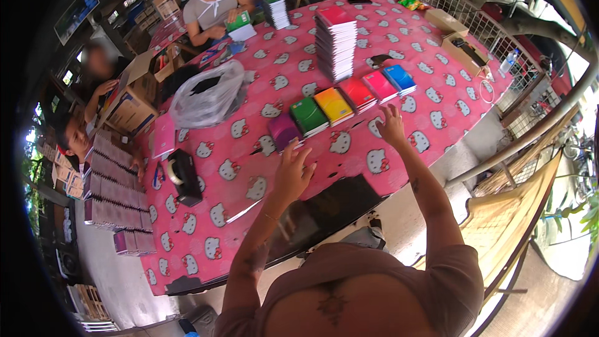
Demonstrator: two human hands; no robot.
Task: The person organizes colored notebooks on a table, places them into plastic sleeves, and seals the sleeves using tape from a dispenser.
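A slanting row of spiral notebook piles lies before me: purple, green, yellow, red, pink and blue. My left hand hovers just on the near side of the purple one, fingers apart, holding nothing. Over the table below the red and pink notebooks, my right hand has its fingers spread and is empty too. Behind the row rises a tall notebook stack with a reddish-pink cover on top.
A pink patterned cloth covers the table. On it are a plastic bag, a black tape dispenser and a cardboard box. Notebook stacks line the left edge. A person handles green notebooks at the far side; others are at left.
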